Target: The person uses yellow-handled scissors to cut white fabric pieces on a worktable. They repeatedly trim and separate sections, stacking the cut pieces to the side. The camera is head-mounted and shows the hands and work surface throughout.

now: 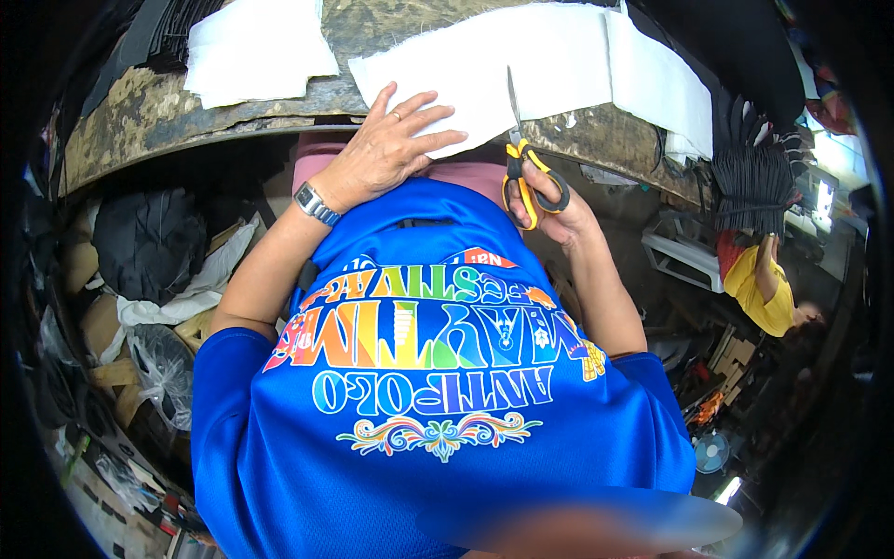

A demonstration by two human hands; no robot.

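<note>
A large white sheet of thin cloth-like material [475, 70] lies on the worn wooden table [177, 126], its near part hanging over the front edge. My left hand [386, 149], with a ring and a metal watch at the wrist, is open and rests with fingers spread on the sheet's left near part. In my right hand [563, 212] is a pair of scissors [515, 144] with yellow and black handles, gripped by the loops. Their blades point away from me over the sheet and look close together.
Another white sheet [261, 51] lies at the table's far left, and a white piece [656, 84] adjoins on the right. Black bundled strips [752, 186] hang at the right edge. Under the table sits a black cloth bundle [149, 242]. A person in yellow [759, 289] is at far right.
</note>
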